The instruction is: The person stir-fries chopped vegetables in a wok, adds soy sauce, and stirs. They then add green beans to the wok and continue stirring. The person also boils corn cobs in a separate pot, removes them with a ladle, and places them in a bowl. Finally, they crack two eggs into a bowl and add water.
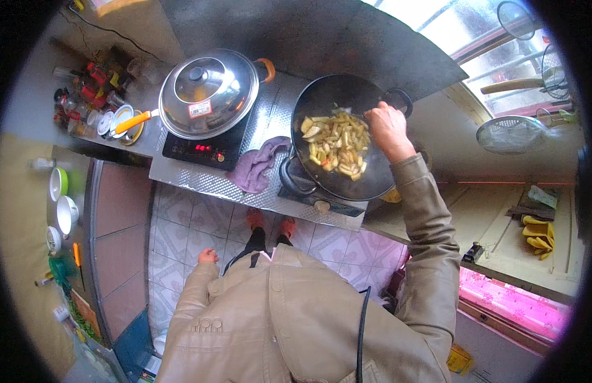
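Observation:
My right hand is over the right side of a black two-handled wok, its fingers bunched and pointing inward. Whether they pinch anything is hidden from this angle. Pale cut pieces of food, browned in places, lie in the wok, with a bit of orange among them. My left hand hangs low at my side, fingers curled, with nothing seen in it. Left of the wok, a pan with a domed lid and orange handles sits on a black induction cooker with a lit display.
A purple cloth lies between the cookers, over the metal counter's front edge. Jars and bottles crowd the left corner. Bowls stand on a cabinet at left. Strainers hang by the window; yellow gloves lie at right.

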Available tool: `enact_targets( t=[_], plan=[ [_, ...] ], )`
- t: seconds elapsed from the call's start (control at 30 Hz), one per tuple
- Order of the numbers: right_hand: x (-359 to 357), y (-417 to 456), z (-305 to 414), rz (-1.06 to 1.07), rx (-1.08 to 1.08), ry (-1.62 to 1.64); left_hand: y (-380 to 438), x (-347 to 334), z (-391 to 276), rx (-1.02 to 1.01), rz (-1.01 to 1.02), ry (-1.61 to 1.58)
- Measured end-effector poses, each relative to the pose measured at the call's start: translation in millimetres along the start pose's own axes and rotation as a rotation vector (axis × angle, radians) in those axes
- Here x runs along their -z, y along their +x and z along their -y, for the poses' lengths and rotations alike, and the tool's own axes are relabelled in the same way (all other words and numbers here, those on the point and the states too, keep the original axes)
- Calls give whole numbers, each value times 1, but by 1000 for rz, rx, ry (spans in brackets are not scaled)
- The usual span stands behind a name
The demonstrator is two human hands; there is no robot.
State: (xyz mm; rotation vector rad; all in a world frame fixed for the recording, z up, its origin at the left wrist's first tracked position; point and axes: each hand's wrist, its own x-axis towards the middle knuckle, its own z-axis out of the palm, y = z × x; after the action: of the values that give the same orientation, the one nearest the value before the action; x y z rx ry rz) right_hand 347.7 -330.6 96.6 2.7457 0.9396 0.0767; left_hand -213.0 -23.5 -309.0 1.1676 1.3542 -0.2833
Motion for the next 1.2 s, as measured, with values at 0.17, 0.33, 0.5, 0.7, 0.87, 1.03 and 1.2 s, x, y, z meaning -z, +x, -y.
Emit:
enact_targets(
  t=[0.17, 0.33, 0.5, 0.7, 0.87, 1.03, 1.2],
  plan=[
    [-40, -14, 19, 13, 84, -5, 8, -12, -4, 14, -24, 43],
    [-8, -55, 26, -94, 63, 59, -1, -14, -14, -23, -28, 21],
    [-12, -72, 49, -106, 123, 71, 19, -9, -8, 3, 21, 73],
    [28, -108, 28, 79, -180, 180, 14, -15, -25, -124, -9, 27],
    [-16, -110, 16, 73, -225, 116, 22, -12, -27, -31, 36, 145],
    [-2, -99, 14, 5, -347, 183, 24, -3, -29, -27, -1, 108],
    [-32, -82, 8, 116, -383, 106, 19, -7, -47, -24, 24, 131]
  ],
)
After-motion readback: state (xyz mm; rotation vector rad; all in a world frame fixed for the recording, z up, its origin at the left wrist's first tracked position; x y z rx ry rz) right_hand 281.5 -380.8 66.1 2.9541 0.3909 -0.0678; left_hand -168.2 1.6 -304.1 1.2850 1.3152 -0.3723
